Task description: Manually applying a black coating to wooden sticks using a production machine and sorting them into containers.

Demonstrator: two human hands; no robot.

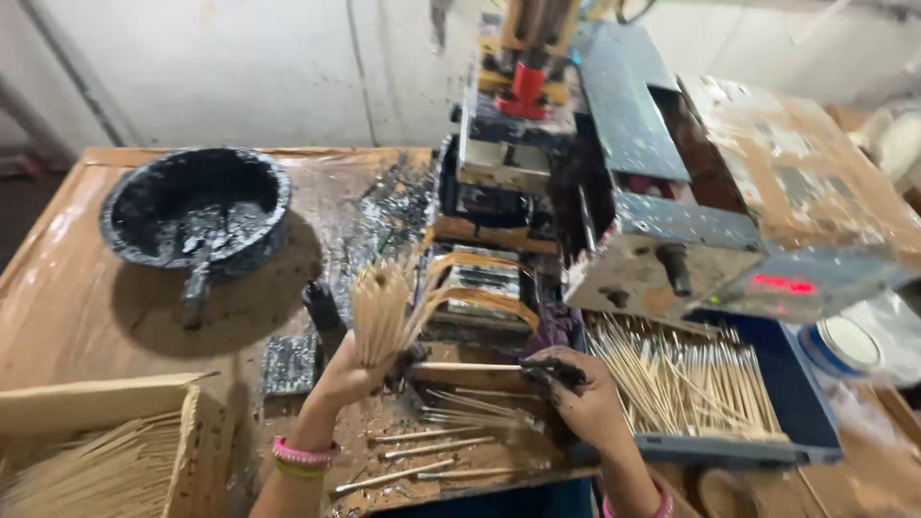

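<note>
My left hand [353,376] grips a fanned bundle of thin bamboo sticks [382,309], held upright in front of a stained stick-coating machine [614,163]. My right hand [580,395], smeared black at the fingertips, pinches the end of a single stick [465,366] lying level between the two hands. Several loose sticks [432,446] lie on the dirty tray below my hands. To the right of my right hand a blue tray [801,398] holds several finished sticks [686,379].
A black bowl of dark paste [197,206] with a handle sits on the brown table [67,307] at the left. A cardboard box [106,398] of raw sticks stands at the lower left. A round white-lidded tin [844,347] lies at the right.
</note>
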